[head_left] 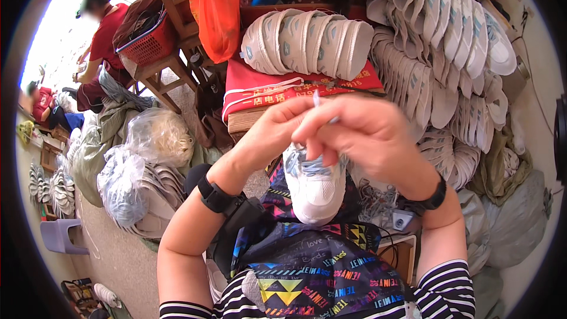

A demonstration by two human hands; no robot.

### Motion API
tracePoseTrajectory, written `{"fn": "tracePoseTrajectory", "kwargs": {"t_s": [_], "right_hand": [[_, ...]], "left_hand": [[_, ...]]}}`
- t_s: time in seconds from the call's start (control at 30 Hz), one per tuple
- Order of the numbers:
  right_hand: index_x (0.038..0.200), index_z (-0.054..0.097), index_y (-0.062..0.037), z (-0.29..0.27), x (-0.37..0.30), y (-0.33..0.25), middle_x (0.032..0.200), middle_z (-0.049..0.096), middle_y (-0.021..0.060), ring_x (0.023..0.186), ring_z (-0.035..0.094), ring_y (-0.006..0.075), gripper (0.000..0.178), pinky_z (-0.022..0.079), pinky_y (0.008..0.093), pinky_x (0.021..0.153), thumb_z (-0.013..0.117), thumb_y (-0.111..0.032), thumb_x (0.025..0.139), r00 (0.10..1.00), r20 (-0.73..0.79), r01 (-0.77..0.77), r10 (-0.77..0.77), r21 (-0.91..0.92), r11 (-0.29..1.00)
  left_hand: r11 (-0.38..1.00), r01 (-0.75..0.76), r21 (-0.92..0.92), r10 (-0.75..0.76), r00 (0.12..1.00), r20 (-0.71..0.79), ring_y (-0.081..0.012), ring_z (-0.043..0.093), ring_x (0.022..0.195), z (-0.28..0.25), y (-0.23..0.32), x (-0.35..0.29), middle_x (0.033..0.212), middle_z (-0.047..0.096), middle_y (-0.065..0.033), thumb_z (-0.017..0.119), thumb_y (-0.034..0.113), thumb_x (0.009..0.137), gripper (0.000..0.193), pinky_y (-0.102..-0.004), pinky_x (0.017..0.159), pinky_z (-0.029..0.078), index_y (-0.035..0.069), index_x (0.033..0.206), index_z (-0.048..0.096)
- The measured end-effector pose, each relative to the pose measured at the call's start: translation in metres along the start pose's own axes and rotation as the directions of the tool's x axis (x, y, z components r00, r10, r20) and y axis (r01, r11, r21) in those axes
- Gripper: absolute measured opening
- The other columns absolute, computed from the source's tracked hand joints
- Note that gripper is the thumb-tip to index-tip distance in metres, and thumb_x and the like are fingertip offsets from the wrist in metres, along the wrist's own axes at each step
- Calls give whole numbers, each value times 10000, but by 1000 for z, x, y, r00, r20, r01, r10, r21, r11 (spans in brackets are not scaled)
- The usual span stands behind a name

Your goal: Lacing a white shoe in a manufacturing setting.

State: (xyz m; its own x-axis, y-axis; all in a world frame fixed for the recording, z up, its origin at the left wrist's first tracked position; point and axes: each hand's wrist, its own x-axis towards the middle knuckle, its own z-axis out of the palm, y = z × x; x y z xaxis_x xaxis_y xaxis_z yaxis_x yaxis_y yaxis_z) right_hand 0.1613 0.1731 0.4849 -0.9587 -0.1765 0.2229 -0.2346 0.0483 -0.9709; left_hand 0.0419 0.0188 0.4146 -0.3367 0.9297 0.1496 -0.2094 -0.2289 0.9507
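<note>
A white shoe [318, 198] with pale blue lacing rests toe toward me on my lap, over a dark patterned apron [319, 260]. Above its opening, my left hand [274, 130] is closed, its fingertips pinched and partly hidden behind the other hand. My right hand [366, 136], blurred by motion, has its fingers curled in a pinch. A thin pale shoelace [316, 99] sticks up from between the fingers. Just beyond the hands, a row of nested beige shoe uppers [313, 44] lies on a red cloth [254, 97] with a loose white lace.
Many shoe uppers [437, 29] are piled at the right, with grey sacks [517, 218] below. Plastic bags [159, 136] and more uppers stand on the left floor. A red basket [147, 41] sits on a wooden stool; two people work beyond. A purple stool [62, 236] stands far left.
</note>
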Motion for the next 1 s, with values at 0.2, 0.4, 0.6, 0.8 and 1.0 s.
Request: {"fn": "tracePoseTrajectory", "kwargs": {"t_s": [0.2,0.4,0.6,0.8,1.0], "right_hand": [[1108,654,36,-12,14,-40,858,673,70,759,626,96,231,492,208,670,497,-104,1013,973,-141,177,-184,-60,982],[1205,627,6,-69,-1,10,990,700,96,915,667,142,262,545,291,856,504,-100,999,877,-447,233,-178,71,970],[1322,530,2,-162,-69,53,995,688,129,651,532,62,345,457,217,564,489,-31,982,630,-775,281,47,284,917],[1281,517,-16,-158,-89,82,951,696,125,603,472,47,316,401,189,519,526,-74,971,440,-897,-9,43,43,999],[1064,607,-40,-94,-71,141,901,695,54,672,572,53,128,448,203,559,567,-119,972,787,-541,-308,297,71,949]], "left_hand": [[985,157,75,-159,987,20,-29,554,865,-1,-3,2,961,642,45,572,264,1010,297,-206,791,449,48,1186,675],[958,-196,-210,87,895,-438,-159,598,928,-17,-29,-12,899,625,-34,479,263,1041,259,-319,909,458,43,991,605],[778,-392,-491,-10,774,-634,-86,437,640,-86,-35,-62,686,463,47,505,246,1033,212,-251,664,414,60,980,589],[810,-458,-366,40,665,-745,-85,402,627,-130,-32,-108,716,468,23,476,221,1040,244,-255,610,366,11,1025,600],[998,-26,64,67,550,-832,-30,331,515,-91,-41,-89,673,470,37,502,212,1018,242,-194,464,259,21,1061,645]]}}
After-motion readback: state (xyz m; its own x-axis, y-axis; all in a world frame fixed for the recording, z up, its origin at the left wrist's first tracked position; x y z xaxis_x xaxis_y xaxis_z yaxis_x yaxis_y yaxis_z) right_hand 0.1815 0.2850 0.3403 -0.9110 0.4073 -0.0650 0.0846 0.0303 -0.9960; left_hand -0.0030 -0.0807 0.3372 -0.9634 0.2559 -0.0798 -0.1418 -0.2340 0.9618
